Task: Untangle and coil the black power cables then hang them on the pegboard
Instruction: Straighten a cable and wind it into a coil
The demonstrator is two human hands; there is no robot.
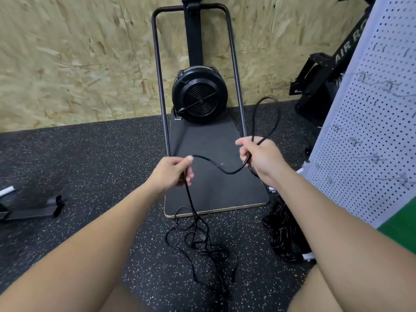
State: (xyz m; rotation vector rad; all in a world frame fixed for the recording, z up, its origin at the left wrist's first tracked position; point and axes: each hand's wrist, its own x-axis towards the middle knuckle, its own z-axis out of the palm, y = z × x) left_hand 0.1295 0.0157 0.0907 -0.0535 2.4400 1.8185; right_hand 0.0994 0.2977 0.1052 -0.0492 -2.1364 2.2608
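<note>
The left hand is curled tight around a black power cable. The thumb and first finger pinch it at the top of the fist. Below this hand the cable drops straight down to the floor.

The right hand is curled too. It grips a loop of the same cable. The loop sticks up above the fist, tall and thin. Between the two hands the cable sags and bends like a little wave.

On the floor, near the person's knees, the rest of the cable lies in a messy tangle. It sits on the dark speckled floor, just in front of a flat black board.

The board belongs to a black exercise machine with a round fan. It stands against a wooden chip wall.

On the right stands a white pegboard full of small holes, with some metal hooks on it. No cable hangs on it. Beside its foot lies a dark pile of rope with light flecks.

Behind the pegboard is another black machine. White letters on it read "AIR RO", and the rest is hidden.
</note>
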